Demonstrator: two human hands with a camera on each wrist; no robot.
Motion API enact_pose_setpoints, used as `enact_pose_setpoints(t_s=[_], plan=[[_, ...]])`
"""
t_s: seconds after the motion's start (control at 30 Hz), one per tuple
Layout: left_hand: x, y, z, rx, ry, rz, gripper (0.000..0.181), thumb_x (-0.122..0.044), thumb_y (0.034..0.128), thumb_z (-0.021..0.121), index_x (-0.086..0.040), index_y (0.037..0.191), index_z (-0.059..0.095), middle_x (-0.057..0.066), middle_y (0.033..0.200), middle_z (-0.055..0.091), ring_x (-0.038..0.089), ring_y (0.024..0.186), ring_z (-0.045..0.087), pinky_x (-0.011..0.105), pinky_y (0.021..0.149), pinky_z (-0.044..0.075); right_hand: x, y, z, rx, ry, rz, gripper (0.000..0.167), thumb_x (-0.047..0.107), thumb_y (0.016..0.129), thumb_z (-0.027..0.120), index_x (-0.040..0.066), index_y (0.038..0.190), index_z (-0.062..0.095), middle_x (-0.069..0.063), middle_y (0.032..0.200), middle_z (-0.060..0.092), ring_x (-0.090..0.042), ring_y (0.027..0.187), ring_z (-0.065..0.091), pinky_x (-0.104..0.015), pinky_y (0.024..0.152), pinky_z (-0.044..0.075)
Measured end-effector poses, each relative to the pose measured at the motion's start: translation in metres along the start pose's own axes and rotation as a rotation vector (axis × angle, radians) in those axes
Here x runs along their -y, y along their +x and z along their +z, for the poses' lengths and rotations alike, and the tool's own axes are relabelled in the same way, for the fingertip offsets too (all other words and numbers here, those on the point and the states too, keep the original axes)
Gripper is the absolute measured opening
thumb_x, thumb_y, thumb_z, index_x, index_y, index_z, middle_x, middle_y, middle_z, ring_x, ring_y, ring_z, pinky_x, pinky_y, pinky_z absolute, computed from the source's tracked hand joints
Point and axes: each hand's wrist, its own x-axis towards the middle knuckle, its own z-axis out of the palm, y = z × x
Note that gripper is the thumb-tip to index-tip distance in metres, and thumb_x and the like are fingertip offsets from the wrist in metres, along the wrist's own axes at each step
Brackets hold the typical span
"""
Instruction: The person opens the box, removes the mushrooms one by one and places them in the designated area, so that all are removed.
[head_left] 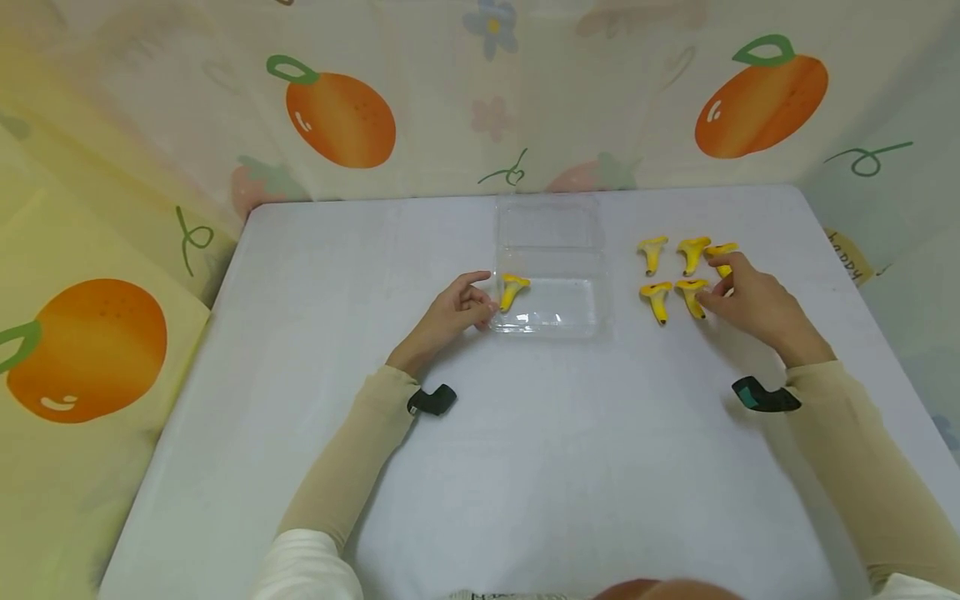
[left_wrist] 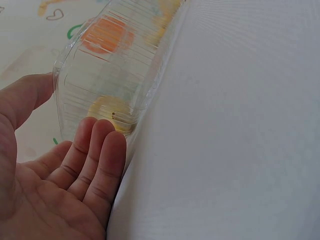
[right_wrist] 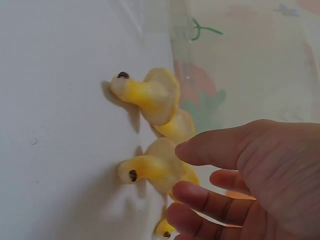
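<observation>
My left hand [head_left: 457, 304] rests against the left side of a clear plastic box [head_left: 562, 302], its fingers loosely bent at the wall and not gripping it. One yellow trumpet-shaped mushroom [head_left: 513, 292] lies inside the box at its left end. To the right, my right hand [head_left: 753, 308] hovers with thumb and fingers apart at a front-row mushroom [right_wrist: 150, 167]. Its fingers partly cover the back-right mushroom [head_left: 722, 250]. No firm pinch shows. Beside these lie a front-left mushroom [head_left: 656, 302], a back-left mushroom [head_left: 652, 254] and a back-middle mushroom [head_left: 693, 254].
The box's clear lid [head_left: 550, 221] lies folded back behind its base. A white cloth covers the table [head_left: 562, 467], and a fruit-print curtain [head_left: 435, 100] hangs just beyond its far edge. Dark wrist bands [head_left: 765, 396] are on both forearms.
</observation>
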Motion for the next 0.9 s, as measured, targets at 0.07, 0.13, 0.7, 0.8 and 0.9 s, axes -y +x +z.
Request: enact_pose_setpoints(t_s=[0.07,0.13,0.7,0.8,0.9], plan=[[0.000,0.000,0.000,0.002,-0.001,0.003,0.062,-0.004,0.0952,0.061,-0.008,0.153,0.038,0.002,0.103,0.062,0.011,0.080,0.062,0.021,0.076,0.055,0.003,-0.002,-0.002,-0.018,0.001,-0.001,0.073,0.036,0.100,0.058,-0.002,0.153,0.025,-0.025,0.117,0.056,-0.035,0.091,0.054,-0.036,0.069,0.044],[0.001,0.000,-0.001,0.005,-0.001,0.005,0.062,-0.004,0.0952,0.061,-0.008,0.153,0.038,0.002,0.104,0.062,0.011,0.081,0.062,0.021,0.076,0.055,0.005,-0.003,-0.004,-0.034,0.002,-0.004,0.072,0.035,0.101,0.059,-0.001,0.153,0.025,-0.026,0.119,0.056,-0.035,0.091,0.054,-0.037,0.069,0.045],[0.002,0.001,-0.001,0.007,0.003,-0.005,0.062,-0.006,0.0964,0.062,-0.009,0.153,0.038,0.003,0.105,0.061,0.011,0.084,0.062,0.021,0.079,0.055,0.040,-0.003,-0.018,-0.109,0.052,-0.123,0.057,0.038,0.103,0.054,0.004,0.146,0.041,-0.025,0.127,0.057,-0.042,0.111,0.054,-0.052,0.081,0.050],[0.002,0.001,-0.001,0.003,0.014,-0.005,0.062,-0.007,0.0966,0.062,-0.009,0.153,0.038,0.003,0.105,0.061,0.011,0.084,0.062,0.021,0.078,0.056,0.047,-0.001,-0.020,-0.104,0.044,-0.128,0.057,0.038,0.103,0.053,0.004,0.147,0.040,-0.026,0.129,0.056,-0.043,0.112,0.053,-0.054,0.082,0.051],[0.003,0.001,-0.001,0.001,0.020,-0.004,0.062,-0.008,0.0965,0.062,-0.009,0.153,0.038,0.003,0.105,0.062,0.011,0.083,0.063,0.022,0.078,0.056,0.053,0.001,-0.021,-0.109,0.040,-0.146,0.055,0.037,0.103,0.054,0.004,0.146,0.042,-0.025,0.129,0.057,-0.042,0.111,0.055,-0.054,0.082,0.052]])
